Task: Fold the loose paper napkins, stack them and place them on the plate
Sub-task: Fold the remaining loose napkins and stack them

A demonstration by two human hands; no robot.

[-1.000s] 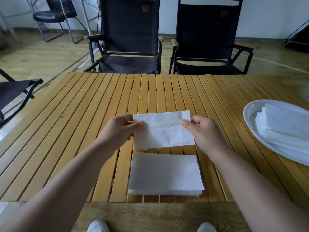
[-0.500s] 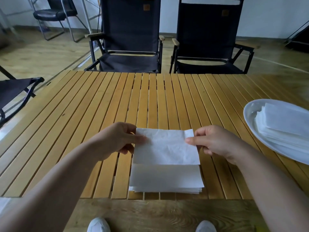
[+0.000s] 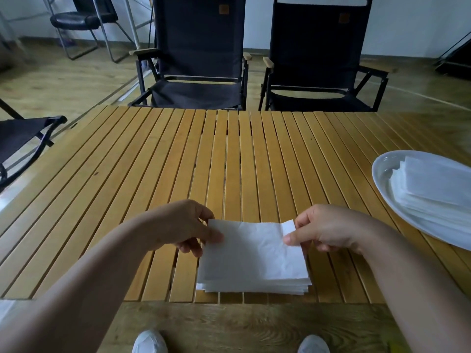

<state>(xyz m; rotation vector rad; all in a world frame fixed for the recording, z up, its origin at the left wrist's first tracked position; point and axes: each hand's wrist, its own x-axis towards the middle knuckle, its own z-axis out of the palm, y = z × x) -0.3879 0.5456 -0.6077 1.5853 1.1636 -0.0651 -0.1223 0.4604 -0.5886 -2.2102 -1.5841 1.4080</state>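
A folded white napkin lies over the stack of folded napkins near the table's front edge. My left hand pinches the napkin's far left corner between thumb and fingers. My right hand pinches its far right corner, where a small flap sticks up. At the right edge of the table stands a white plate, and a pile of folded napkins rests on it, partly cut off by the frame.
The slatted wooden table stretches away in front of me. Two black folding chairs stand behind its far edge, and another chair is at the left. My white shoes show below the table's front edge.
Both hands have brought the folded napkin down and towards me, from above the table onto the stack. It now covers nearly the whole stack.
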